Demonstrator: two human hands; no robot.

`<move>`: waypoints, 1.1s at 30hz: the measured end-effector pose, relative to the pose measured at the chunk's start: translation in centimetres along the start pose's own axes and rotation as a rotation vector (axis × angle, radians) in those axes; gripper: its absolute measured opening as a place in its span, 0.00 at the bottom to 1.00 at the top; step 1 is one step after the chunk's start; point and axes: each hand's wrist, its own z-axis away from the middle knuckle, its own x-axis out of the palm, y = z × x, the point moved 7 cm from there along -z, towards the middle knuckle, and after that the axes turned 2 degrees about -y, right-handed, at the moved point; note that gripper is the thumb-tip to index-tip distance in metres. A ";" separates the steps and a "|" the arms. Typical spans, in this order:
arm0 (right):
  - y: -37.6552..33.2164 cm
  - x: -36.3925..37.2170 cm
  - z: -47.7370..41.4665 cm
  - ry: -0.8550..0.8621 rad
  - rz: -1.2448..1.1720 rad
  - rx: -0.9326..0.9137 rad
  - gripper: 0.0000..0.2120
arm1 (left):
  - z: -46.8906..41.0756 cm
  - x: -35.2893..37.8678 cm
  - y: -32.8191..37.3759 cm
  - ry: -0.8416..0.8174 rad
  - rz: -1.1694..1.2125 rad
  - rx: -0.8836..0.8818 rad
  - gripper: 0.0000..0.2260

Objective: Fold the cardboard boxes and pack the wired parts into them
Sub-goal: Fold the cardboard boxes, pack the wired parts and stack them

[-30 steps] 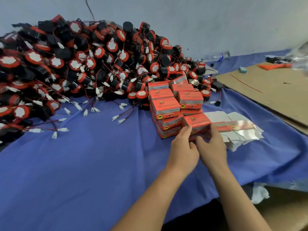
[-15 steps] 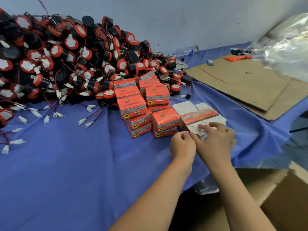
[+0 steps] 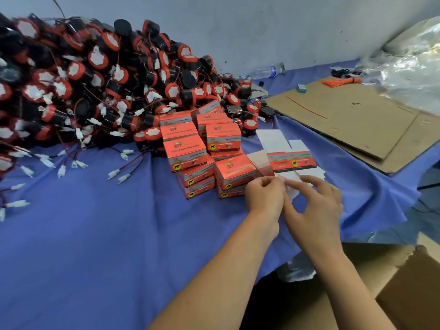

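Both hands have drawn together over the flat box blanks (image 3: 291,160); left hand (image 3: 264,198) and right hand (image 3: 314,207) pinch one blank's near edge, separating it. Next, probably: lift free, fold.

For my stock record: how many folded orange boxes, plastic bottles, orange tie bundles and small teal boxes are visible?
Folded orange boxes: 11
Plastic bottle: 1
Orange tie bundle: 1
Small teal box: 1
Total: 14

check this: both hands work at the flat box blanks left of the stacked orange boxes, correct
No: the head view shows the flat box blanks right of the stacked orange boxes, not left. Left hand and right hand are at them.
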 end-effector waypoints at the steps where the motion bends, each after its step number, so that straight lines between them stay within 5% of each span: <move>1: -0.1 -0.5 0.1 0.021 -0.069 0.003 0.15 | 0.3 0.0 0.5 -0.006 -0.038 0.054 0.04; 6: 0.0 -4.3 0.9 0.176 -0.325 0.067 0.31 | 3.8 -1.8 3.5 -0.080 -0.078 0.364 0.02; 11: -4.0 -4.5 2.7 0.019 -0.387 -0.012 0.44 | 9.3 -8.6 5.3 -0.121 -0.198 0.593 0.21; 19: -14.6 2.4 9.3 -0.459 -0.281 -0.234 0.42 | 16.9 -23.7 5.6 0.282 -0.358 0.652 0.20; 25: -21.7 7.4 15.8 -0.697 -0.298 -0.345 0.30 | 21.4 -33.0 5.0 0.549 -0.449 0.609 0.19; 29: -24.8 9.0 18.7 -0.797 -0.411 -0.302 0.27 | 23.1 -37.2 4.7 0.606 -0.628 0.569 0.20; 33: -27.5 10.0 22.4 -1.103 -0.918 -0.003 0.24 | 23.5 -38.9 4.4 0.436 -0.597 0.545 0.24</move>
